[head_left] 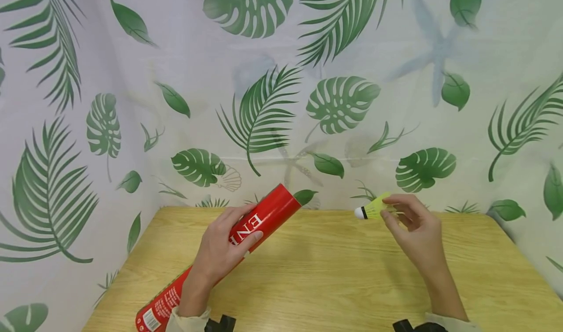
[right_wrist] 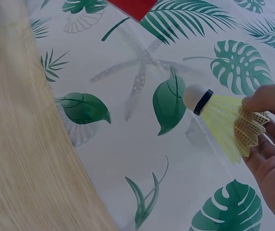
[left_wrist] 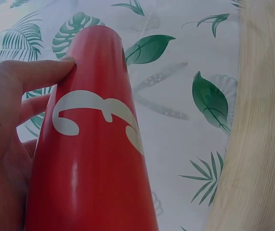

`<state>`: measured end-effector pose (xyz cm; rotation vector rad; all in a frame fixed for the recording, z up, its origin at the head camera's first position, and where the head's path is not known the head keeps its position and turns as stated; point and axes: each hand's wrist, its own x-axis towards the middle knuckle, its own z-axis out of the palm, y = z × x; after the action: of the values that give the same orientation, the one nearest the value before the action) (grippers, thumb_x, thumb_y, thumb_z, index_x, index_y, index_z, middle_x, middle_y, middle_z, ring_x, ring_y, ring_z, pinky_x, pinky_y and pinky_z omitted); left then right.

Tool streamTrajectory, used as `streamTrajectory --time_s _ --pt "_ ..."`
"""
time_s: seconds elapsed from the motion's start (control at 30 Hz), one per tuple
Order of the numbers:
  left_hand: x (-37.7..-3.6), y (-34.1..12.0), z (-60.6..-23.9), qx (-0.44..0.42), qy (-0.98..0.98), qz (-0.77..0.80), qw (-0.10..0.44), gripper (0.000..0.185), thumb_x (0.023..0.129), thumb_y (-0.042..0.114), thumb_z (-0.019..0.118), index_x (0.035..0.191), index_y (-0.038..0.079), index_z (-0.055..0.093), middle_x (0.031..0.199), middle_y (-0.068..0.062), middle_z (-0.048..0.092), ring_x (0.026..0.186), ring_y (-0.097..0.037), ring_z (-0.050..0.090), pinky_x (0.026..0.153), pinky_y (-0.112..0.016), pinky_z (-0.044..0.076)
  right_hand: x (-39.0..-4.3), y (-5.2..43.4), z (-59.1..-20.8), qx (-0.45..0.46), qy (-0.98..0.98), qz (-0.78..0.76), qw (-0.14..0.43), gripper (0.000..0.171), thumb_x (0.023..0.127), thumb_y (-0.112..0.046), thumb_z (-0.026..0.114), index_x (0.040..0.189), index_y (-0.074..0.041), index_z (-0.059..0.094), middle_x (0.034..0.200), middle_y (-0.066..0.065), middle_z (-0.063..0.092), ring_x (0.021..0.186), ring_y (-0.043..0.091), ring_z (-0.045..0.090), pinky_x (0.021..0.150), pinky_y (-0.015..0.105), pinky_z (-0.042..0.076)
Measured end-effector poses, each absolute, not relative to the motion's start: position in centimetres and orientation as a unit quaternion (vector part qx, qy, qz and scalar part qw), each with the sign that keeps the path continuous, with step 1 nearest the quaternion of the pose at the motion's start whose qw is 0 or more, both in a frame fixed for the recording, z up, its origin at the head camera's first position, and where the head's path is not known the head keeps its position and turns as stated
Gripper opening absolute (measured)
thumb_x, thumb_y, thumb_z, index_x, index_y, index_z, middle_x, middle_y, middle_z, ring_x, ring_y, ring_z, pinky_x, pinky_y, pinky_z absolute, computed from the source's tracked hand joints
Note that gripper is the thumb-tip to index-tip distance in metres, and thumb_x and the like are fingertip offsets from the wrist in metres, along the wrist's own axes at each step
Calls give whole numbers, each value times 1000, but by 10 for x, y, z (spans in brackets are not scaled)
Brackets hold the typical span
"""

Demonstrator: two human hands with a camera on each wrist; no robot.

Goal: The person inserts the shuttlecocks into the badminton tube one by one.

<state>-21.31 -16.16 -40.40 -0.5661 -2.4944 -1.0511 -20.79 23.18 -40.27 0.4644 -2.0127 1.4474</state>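
Observation:
My left hand (head_left: pixel 224 244) grips a long red tube (head_left: pixel 274 206) with white lettering and a barcode near its lower end. The tube slants, its upper end pointing up and to the right in the head view. In the left wrist view the red tube (left_wrist: pixel 94 183) fills the middle, fingers along its left side. My right hand (head_left: pixel 415 229) pinches a yellow shuttlecock (head_left: pixel 374 208) by its skirt. Its white cork with a black band points left, toward the tube. The right wrist view shows the shuttlecock (right_wrist: pixel 229 120) between thumb and fingers, apart from the tube.
A light wooden table (head_left: pixel 316 283) lies beneath both hands. Behind it and at the left hangs a white sheet (head_left: pixel 281 53) printed with green leaves and pale starfish. Dark wrist mounts (head_left: pixel 221 323) show at the bottom edge.

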Motion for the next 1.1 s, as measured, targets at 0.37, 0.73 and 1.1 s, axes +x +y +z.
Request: streamTrajectory --time_s 0.37,0.73,1.1 --pt "-210 -155 -401 -208 -886 -376 175 58 89 39 79 143 33 58 130 7 62 107 -15 60 81 -37 55 -206 224 -401 158 -749 569 302 31 86 18 70 115 10 67 110 2 69 105 7 69 86 17 54" --pt "-206 -145 -400 -238 -876 -384 168 58 89 36 80 143 37 57 129 11 61 107 -12 60 79 -35 56 -202 211 -395 139 -696 643 287 29 88 17 68 117 15 64 113 9 68 104 13 69 88 21 54" --pt "-203 -135 -399 -266 -869 -383 163 57 90 36 79 142 35 59 128 12 61 106 -10 60 79 -34 56 -200 205 -392 140 -649 687 295 29 87 19 67 116 15 64 111 11 67 106 17 70 86 22 56"
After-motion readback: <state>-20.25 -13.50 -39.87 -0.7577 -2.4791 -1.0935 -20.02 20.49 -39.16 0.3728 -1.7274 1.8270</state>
